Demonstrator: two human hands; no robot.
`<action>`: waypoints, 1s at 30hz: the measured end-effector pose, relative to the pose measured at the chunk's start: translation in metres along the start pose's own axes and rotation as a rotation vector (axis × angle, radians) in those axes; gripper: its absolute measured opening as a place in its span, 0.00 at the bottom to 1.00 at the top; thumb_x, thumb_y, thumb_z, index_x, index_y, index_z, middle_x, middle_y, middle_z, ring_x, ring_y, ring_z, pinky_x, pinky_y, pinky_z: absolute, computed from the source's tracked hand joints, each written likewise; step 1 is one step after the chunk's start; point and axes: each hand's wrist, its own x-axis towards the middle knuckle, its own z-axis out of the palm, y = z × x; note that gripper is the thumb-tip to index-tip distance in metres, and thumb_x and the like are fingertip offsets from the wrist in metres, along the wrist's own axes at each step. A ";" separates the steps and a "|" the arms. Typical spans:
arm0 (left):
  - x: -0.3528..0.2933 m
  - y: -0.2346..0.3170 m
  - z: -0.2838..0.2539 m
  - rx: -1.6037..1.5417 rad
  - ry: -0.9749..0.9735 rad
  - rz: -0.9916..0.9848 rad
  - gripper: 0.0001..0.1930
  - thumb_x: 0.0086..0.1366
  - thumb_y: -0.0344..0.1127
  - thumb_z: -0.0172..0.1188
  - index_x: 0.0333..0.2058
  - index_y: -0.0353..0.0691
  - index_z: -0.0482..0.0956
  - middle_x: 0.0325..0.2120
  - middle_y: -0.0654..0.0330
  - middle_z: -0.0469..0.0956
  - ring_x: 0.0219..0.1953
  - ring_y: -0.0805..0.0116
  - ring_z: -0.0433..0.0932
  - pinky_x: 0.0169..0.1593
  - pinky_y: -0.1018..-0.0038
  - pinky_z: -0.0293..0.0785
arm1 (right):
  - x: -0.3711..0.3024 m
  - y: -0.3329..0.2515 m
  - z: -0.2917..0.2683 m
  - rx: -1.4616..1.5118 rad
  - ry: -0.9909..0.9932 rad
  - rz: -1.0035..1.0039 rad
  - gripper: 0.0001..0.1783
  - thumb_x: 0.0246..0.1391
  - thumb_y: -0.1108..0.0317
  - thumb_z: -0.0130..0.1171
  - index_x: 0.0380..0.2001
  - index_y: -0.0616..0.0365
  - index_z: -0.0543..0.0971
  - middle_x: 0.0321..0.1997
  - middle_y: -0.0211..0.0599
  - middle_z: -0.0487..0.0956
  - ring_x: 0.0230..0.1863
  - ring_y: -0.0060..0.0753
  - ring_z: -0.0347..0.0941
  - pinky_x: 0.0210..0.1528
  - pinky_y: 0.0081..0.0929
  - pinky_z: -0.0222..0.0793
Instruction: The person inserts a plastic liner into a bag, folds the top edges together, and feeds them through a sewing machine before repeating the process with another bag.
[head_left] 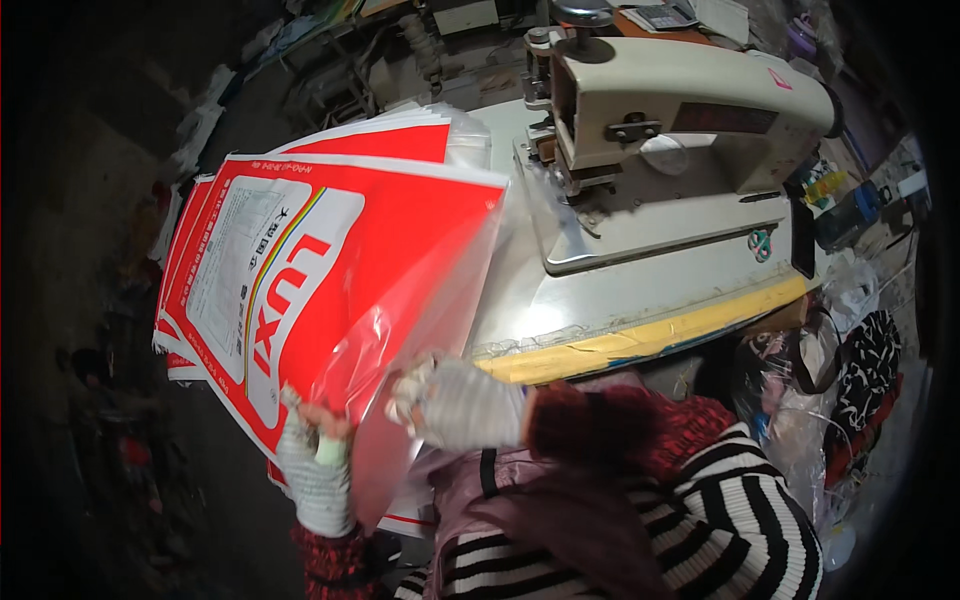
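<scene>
A stack of red and white printed sacks (400, 230) lies on the left part of the sewing table, the top one slanting toward me. Clear plastic film (400, 350) covers its right side and hangs over the near edge. My left hand (320, 455), in a pale glove with bare fingertips, is curled closed at the top sack's near edge. Right of it, my gloved right hand (460, 402) is closed with its fingers on the clear film. The film between the two hands is drawn into folds. Some fingers of both hands are hidden.
An industrial sewing machine (670, 120) stands on the white tabletop (530, 310), which has yellow tape (650, 330) along its front edge. Small green-handled scissors (760, 245) and a dark phone (802, 240) lie at its right. Plastic bags (790, 400) hang beyond.
</scene>
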 end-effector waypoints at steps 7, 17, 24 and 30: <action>-0.029 -0.027 -0.092 0.478 0.286 0.507 0.05 0.62 0.25 0.51 0.38 0.34 0.71 0.27 0.66 0.70 0.28 0.80 0.67 0.34 0.84 0.67 | -0.054 0.106 -0.033 -0.314 0.668 0.462 0.13 0.51 0.65 0.56 0.37 0.61 0.73 0.30 0.39 0.75 0.35 0.35 0.72 0.42 0.30 0.69; -0.009 -0.019 -0.087 0.371 0.447 0.554 0.06 0.65 0.30 0.51 0.36 0.32 0.72 0.20 0.66 0.70 0.19 0.79 0.64 0.27 0.84 0.63 | -0.055 0.097 -0.072 0.298 0.823 0.678 0.10 0.47 0.63 0.61 0.28 0.56 0.75 0.23 0.41 0.74 0.29 0.42 0.70 0.37 0.36 0.68; -0.035 -0.018 -0.093 0.388 0.544 0.407 0.06 0.64 0.29 0.47 0.33 0.35 0.72 0.21 0.66 0.71 0.20 0.78 0.69 0.26 0.81 0.66 | -0.064 0.118 -0.014 -0.041 0.490 0.504 0.06 0.48 0.67 0.52 0.30 0.56 0.73 0.25 0.45 0.76 0.29 0.47 0.74 0.35 0.37 0.70; -0.076 -0.029 -0.096 0.802 0.458 0.615 0.07 0.58 0.21 0.48 0.35 0.33 0.72 0.23 0.57 0.74 0.23 0.67 0.72 0.40 0.72 0.71 | -0.014 0.116 -0.076 -0.551 0.749 0.532 0.16 0.40 0.65 0.58 0.37 0.52 0.76 0.28 0.42 0.77 0.35 0.46 0.74 0.38 0.37 0.70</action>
